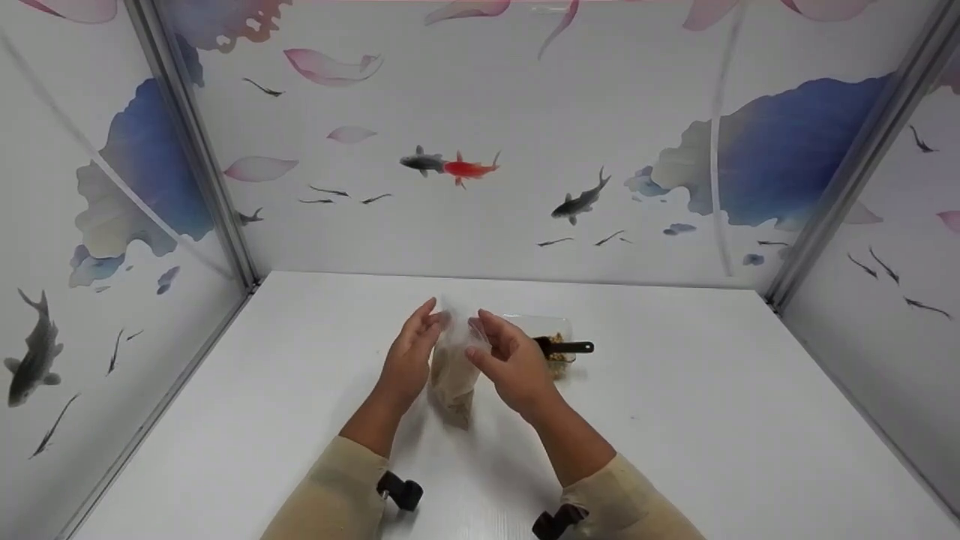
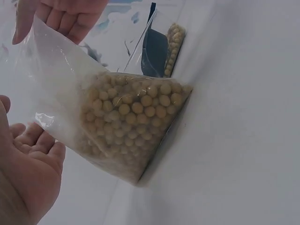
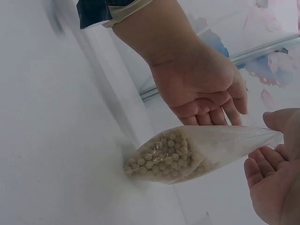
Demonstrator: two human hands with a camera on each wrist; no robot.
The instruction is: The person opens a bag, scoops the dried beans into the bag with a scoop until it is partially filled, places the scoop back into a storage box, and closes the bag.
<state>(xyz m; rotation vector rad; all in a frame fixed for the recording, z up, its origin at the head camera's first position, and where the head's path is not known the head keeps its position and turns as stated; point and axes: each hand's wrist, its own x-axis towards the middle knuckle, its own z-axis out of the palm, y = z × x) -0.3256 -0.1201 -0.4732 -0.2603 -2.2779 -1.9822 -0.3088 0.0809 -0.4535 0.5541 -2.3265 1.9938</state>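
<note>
A clear plastic bag [image 2: 131, 112] of round, pale tan beans stands on the white table, its unfilled upper part rising between the hands. My left hand [image 1: 409, 352] is at the bag's left side, fingertips touching its edge and fingers loosely extended; its thumb [image 3: 241, 101] stands off the plastic. From the other side, my right hand [image 1: 517, 364] holds the upper edge of the bag between thumb and fingers. Behind the right hand is a clear box [image 1: 559, 324] with yellowish contents. A black scoop [image 1: 574, 346] lies in it, handle pointing right; the hand partly hides both.
The white table [image 1: 697, 405] extends around the bag. Printed panels with fish and petals stand along its back [image 1: 480, 240] and both sides, joined by metal corner posts [image 1: 199, 157]. A black wrist mount [image 1: 401, 491] sits at the left sleeve.
</note>
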